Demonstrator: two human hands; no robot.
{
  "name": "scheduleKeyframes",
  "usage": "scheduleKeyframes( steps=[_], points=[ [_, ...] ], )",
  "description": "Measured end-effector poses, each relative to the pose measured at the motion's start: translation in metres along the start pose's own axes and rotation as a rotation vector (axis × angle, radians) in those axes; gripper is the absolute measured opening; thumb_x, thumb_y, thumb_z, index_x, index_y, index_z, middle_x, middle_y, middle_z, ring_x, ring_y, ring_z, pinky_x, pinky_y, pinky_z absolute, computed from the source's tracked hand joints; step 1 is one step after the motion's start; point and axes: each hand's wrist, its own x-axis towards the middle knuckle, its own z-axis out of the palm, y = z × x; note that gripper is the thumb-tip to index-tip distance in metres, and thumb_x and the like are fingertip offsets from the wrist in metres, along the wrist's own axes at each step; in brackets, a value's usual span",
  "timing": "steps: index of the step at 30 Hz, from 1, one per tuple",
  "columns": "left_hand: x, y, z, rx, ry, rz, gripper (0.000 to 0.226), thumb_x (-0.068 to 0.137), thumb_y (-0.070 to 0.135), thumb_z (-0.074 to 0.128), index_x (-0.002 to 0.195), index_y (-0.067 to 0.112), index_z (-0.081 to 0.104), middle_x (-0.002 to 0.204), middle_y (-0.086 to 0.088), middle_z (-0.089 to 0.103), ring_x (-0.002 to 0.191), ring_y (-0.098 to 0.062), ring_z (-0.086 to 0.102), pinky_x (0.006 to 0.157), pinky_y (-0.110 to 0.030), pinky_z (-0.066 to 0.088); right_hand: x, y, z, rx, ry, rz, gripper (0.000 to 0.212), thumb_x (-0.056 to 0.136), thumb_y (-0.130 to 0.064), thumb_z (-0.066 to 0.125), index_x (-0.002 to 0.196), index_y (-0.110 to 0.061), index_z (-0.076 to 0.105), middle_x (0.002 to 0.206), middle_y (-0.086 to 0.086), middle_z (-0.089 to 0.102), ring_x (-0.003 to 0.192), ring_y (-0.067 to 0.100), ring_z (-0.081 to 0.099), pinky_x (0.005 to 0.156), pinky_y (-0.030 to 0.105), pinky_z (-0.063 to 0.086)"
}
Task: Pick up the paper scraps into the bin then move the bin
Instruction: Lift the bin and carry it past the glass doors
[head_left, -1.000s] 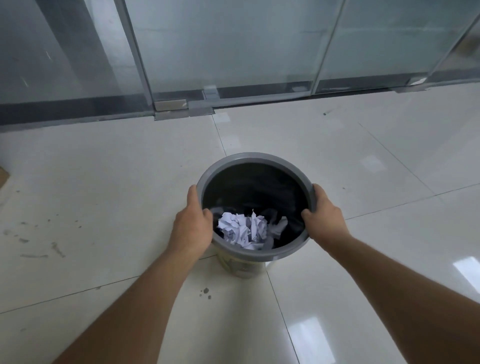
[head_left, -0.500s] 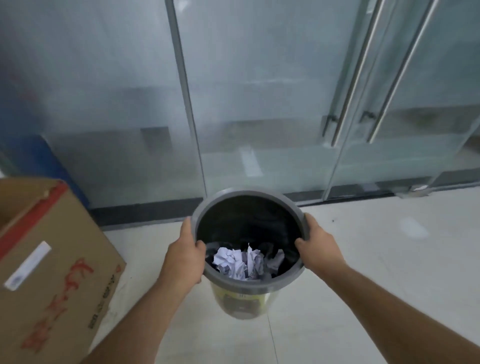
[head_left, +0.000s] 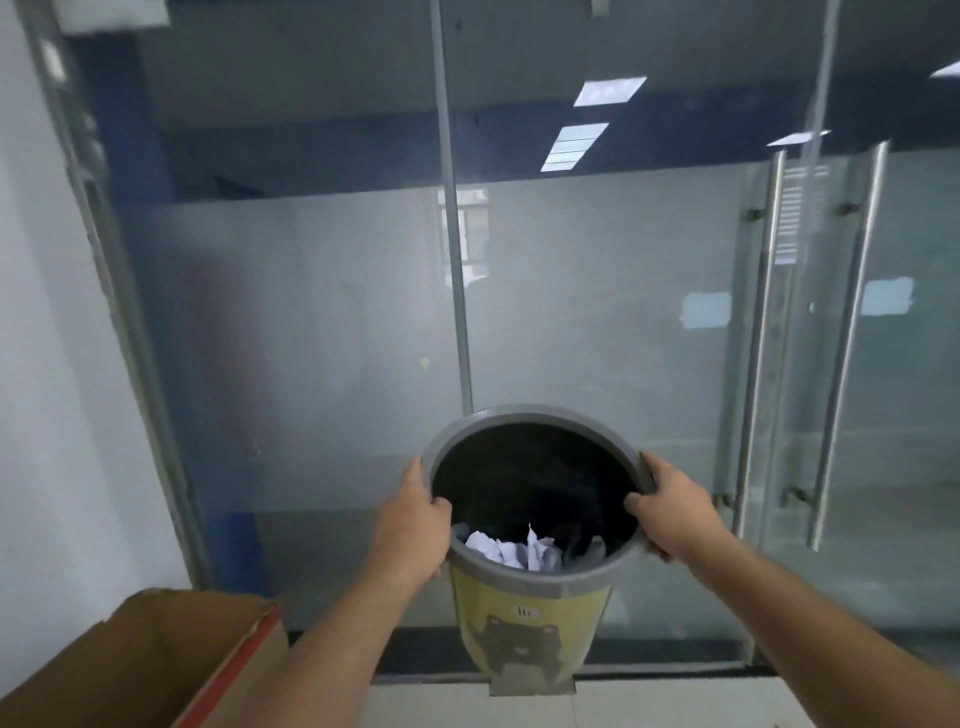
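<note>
Bin hangs in the air before the glass doors, left hand and right hand clamped on its rim (paper scraps inside); moving step underway, next needs a steady set-down.

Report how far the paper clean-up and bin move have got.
Done: crumpled paper scraps lie inside the bin, and no loose scraps show on the small strip of floor in view. In hand: the left hand and right hand each grip the grey rim, holding the bin in front of the glass wall. Left: setting it down.
</note>
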Motion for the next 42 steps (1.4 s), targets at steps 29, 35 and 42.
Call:
scheduleKeyframes(
  steps=[29,35,42],
  points=[
    [-0.121,0.214,0.291,-0.225,-0.624,0.308,0.060,0.098,0.018,0.046,0.153,0.033,0.028,0.096,-0.011,0.065,0.049,-0.017,0.060,0.036,-0.018,0.043,-0.197,0.153,-0.329,-0.102,0.633,0.460,0.037,0.079,-0.005,0.047,0.107,-0.030,0.046,0.074,0.015,0.064,0.043,0.023,0.054,0.035,0.024,0.041],
    [-0.149,0.259,0.339,-0.190,-0.599,0.343,0.060,0.099,0.020,0.046,0.154,0.034,0.027,0.101,-0.010,0.065,0.053,-0.016,0.061,0.031,-0.014,0.039,-0.201,0.198,-0.381,-0.083,0.677,0.427,0.036,0.079,-0.005,0.050,0.106,-0.029,0.050,0.072,0.012,0.063,0.042,0.021,0.053,0.032,0.019,0.037],
    [-0.161,0.296,0.394,-0.155,-0.619,0.352,0.056,0.100,0.021,0.049,0.150,0.035,0.029,0.092,-0.005,0.061,0.056,-0.015,0.062,0.035,-0.016,0.043,-0.189,0.248,-0.422,-0.045,0.685,0.427,0.037,0.080,-0.006,0.050,0.107,-0.030,0.050,0.075,0.010,0.064,0.046,0.022,0.057,0.033,0.020,0.040]
  ],
)
